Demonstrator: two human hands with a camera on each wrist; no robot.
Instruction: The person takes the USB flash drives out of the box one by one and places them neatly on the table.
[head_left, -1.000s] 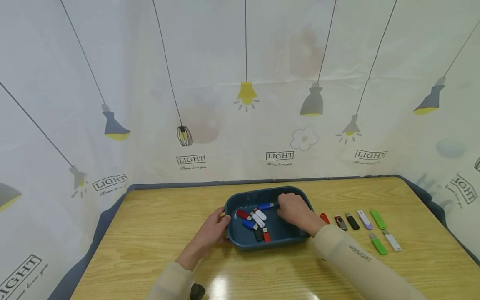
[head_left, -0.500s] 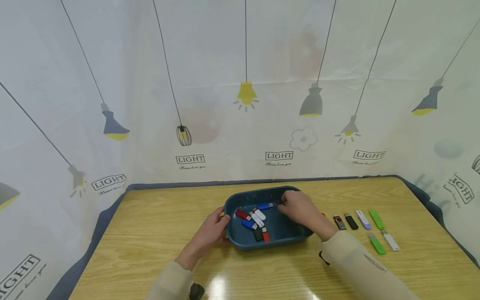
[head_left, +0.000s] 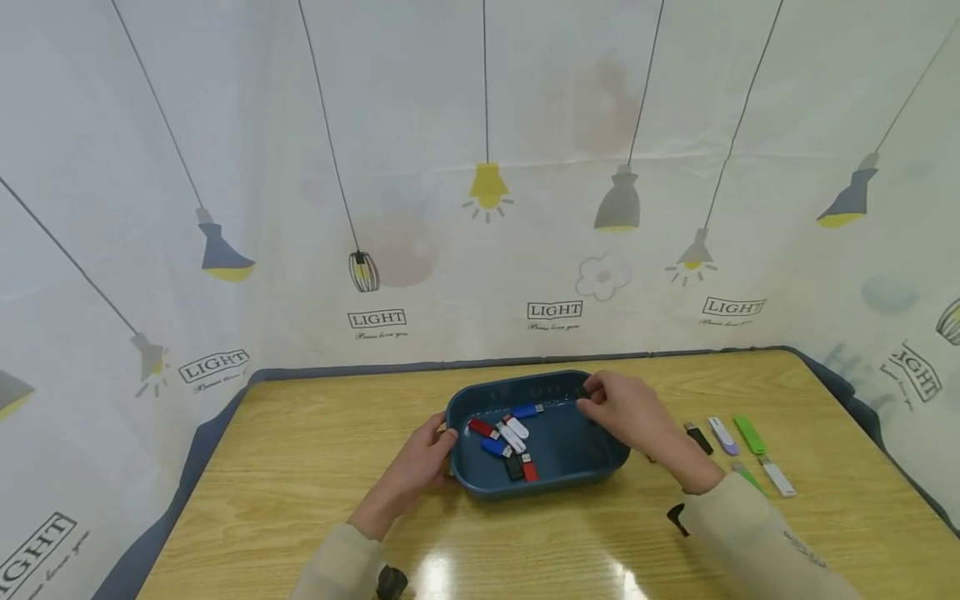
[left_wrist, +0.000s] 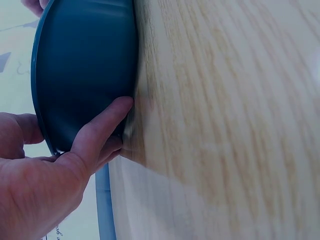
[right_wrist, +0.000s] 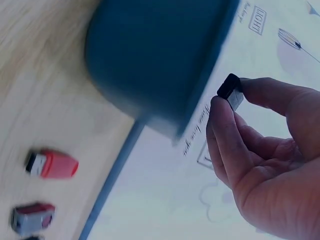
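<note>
My left hand [head_left: 416,462] grips the left end of a dark blue plastic tray [head_left: 562,446], thumb at the rim and fingers against the outer wall, as the left wrist view shows. Thumb and fingertips of my right hand [head_left: 626,412] pinch a small black USB flash drive [right_wrist: 231,91], raised near the tray's back right rim. Several flash drives lie in the left half of the tray, among them a blue one [head_left: 527,410], a red one [head_left: 483,427], a white one [head_left: 512,439] and a black one [head_left: 513,467].
To the tray's right, more flash drives lie on the wooden table [head_left: 315,467]: a black one [head_left: 698,437], a white-and-purple one [head_left: 722,435], a green one [head_left: 748,434], a white one [head_left: 777,476]. The right wrist view shows a red one [right_wrist: 59,164]. A printed curtain hangs behind.
My right hand has lifted from inside the tray and moved right to its rim, carrying the black flash drive. My left hand has stayed on the tray's left end.
</note>
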